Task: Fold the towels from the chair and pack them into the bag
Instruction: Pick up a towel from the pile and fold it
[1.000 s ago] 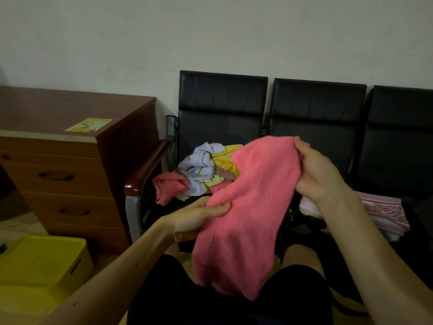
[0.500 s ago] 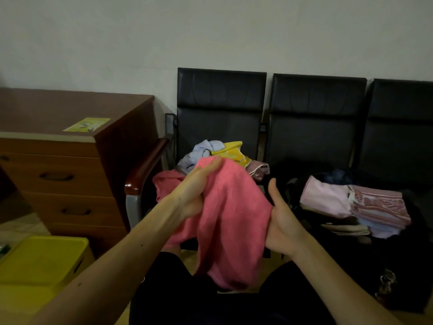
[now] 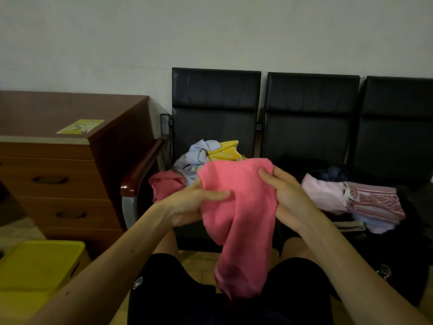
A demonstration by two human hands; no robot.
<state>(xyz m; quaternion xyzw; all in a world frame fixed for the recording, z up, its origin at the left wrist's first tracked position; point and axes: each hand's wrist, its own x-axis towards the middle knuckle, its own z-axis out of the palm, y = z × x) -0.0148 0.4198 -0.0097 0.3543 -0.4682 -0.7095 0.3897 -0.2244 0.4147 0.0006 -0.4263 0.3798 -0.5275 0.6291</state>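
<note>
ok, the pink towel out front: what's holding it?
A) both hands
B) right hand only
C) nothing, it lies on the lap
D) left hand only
A: the left hand and the right hand each grip the upper part of the pink towel, whose lower end hangs free.

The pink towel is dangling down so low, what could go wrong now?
The pink towel hangs loose, held only near its top by the left hand and right hand. Its bottom end might brush the floor and get dirty. The fold could come out crooked, because the cloth is bunched, not flat. The unfolded pile sits close behind, so a swing might drag a piece off the chair.
</note>
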